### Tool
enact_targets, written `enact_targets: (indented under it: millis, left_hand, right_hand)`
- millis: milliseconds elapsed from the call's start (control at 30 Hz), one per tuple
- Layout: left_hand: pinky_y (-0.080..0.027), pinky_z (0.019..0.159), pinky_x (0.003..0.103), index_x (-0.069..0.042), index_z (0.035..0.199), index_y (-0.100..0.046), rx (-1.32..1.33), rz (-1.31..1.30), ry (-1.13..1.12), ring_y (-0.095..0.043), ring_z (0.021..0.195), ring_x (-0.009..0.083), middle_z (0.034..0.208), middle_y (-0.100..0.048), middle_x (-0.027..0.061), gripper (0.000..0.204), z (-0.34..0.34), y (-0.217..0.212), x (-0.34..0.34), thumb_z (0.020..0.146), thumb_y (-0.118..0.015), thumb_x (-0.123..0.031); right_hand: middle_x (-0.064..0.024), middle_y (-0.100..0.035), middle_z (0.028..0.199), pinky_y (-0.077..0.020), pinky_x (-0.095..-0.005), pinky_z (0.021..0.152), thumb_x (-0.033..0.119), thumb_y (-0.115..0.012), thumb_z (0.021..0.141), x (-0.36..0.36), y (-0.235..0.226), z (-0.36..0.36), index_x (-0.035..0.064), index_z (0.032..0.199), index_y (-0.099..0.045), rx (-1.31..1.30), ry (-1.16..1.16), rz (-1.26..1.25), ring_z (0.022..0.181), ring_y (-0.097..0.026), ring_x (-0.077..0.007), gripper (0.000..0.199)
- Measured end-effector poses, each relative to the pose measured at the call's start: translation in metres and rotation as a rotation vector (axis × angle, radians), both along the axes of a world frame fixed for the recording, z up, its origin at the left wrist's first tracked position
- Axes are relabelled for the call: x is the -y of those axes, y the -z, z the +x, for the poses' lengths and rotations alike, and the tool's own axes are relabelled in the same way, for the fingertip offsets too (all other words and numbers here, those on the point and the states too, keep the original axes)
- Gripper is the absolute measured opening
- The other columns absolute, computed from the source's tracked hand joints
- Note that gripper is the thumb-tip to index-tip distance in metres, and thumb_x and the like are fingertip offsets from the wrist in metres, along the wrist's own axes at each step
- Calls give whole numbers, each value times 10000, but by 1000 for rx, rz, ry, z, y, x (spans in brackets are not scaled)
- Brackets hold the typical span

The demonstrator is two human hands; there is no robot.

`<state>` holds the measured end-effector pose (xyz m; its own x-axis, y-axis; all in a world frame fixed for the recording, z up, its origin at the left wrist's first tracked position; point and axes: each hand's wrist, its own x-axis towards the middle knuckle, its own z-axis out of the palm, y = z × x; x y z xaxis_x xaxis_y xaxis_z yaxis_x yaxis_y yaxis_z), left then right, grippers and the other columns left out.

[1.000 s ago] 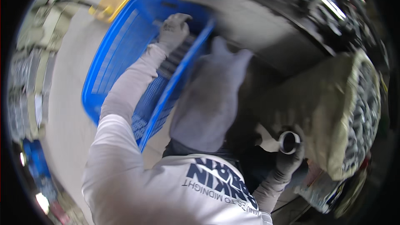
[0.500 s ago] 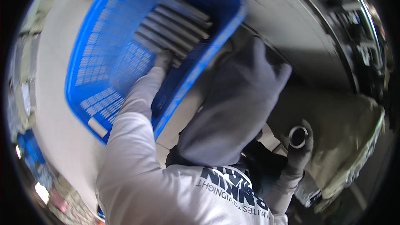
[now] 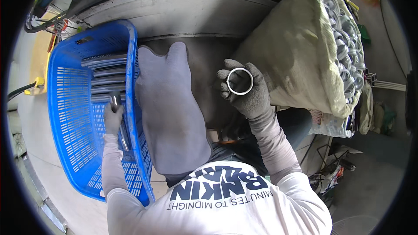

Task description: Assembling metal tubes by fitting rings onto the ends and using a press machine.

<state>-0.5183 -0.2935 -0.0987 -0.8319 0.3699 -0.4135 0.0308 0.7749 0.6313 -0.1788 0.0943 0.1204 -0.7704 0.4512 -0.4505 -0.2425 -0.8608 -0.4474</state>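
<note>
My left hand [image 3: 114,119], in a grey glove, is inside the blue plastic basket [image 3: 132,69], its fingers wrapped round a shiny metal tube [image 3: 125,138]. One end of that tube sticks out past the fingers; the other runs beside my wrist. Several more metal tubes [image 3: 109,81] lie side by side in the basket's far part, just beyond this hand. Right of my lap, my gloved right hand [image 3: 251,98] holds up a thin silver metal ring [image 3: 240,93], fingers curled around it and its opening facing me. Its other side is hidden by the glove.
A grey cloth [image 3: 174,113] covers my leg between the basket and my right hand. To the right leans a large pale woven sack [image 3: 300,48], with several silver ring-shaped parts [image 3: 346,48] at its mouth. A light panel [image 3: 183,13] runs along the far side.
The view has swung, so the basket now appears farther left. My left hand now has a tube in its grip; before, it was at the tubes. The ring stays in my right hand, now raised.
</note>
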Motion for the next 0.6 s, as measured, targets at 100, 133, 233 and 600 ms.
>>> enact_targets:
  millis: [100, 133, 233, 600]
  left_hand:
    - [-501, 787, 399, -32, 1121, -695, -276, 98, 143, -626, 847, 270, 968, -674, 132, 303, 52, -199, -61, 872, -811, -160]
    - [-509, 796, 413, -35, 1136, -698, -464, 251, 237, -638, 895, 272, 1015, -683, 137, 319, 73, -235, -75, 859, -807, -149]
    - [-528, 871, 406, -29, 1317, -683, -629, 325, 659, -664, 950, 280, 1083, -693, 140, 565, 141, -332, -130, 775, -804, -135]
    - [-546, 813, 478, -58, 1263, -674, -731, 249, 1093, -683, 910, 356, 975, -680, 157, 602, 304, -360, -252, 720, -812, -282]
  right_hand:
    - [-192, -758, 1160, -559, -382, 799, 493, -444, 1125, 4, -15, 25, 11, 1421, -595, -201, -87, -13, 902, -694, -268, 585]
    - [-192, -758, 1160, -559, -382, 799, 493, -444, 1125, 7, -24, 33, 11, 1421, -595, -220, -91, -12, 902, -694, -268, 585]
    - [-153, -733, 1085, -586, -382, 837, 491, -545, 1121, 14, -50, 62, 7, 1373, -605, -193, 12, 55, 937, -703, -256, 549]
    - [-127, -687, 1188, -538, -322, 966, 405, -597, 1082, 13, -73, 146, -56, 1299, -621, 86, 224, 823, 1104, -667, -174, 510]
